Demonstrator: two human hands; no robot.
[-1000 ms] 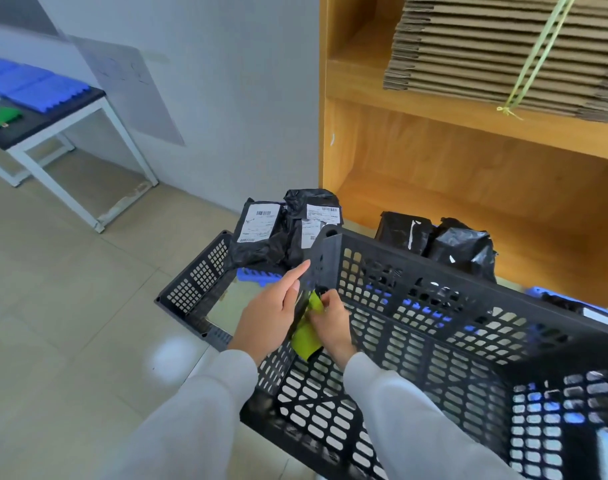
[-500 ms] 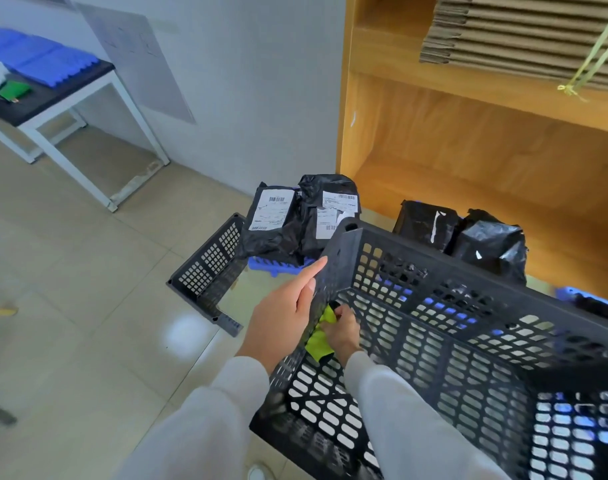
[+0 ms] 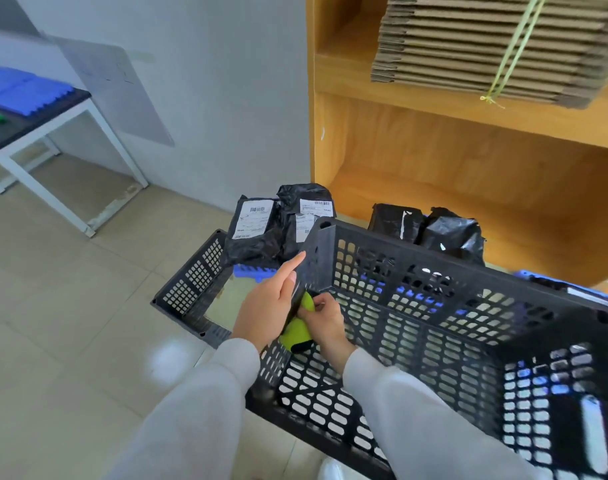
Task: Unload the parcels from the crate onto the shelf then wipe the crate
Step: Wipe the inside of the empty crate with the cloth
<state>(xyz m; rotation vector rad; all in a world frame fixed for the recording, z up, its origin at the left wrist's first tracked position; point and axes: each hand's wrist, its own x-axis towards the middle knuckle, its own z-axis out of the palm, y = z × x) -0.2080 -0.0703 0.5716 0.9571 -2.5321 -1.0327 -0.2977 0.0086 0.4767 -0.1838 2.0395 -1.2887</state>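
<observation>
The crate (image 3: 434, 334) is sitting tilted in front of the shelf (image 3: 416, 188), emptied of parcels, and it is looking light but stiff: a black lattice of plastic with hard rims and corner posts, best taken by a post or the top edge rather than the thin mesh. The left hand (image 3: 271, 306) is lying against the outside of the near corner, fingers straight along the post, steadying it. The right hand (image 3: 325, 320) is inside, fingers curled round a green cloth (image 3: 297, 332) and pressing it to the wall by that corner (soft, bunching easily, so it probably needs a firm pinch). The parcels (image 3: 261, 230) are standing beyond the crate on something blue, two more black ones (image 3: 430, 228) beside them; these look soft-skinned and slippery. A bundle of flat cardboard (image 3: 486, 46) is resting on the upper board.
</observation>
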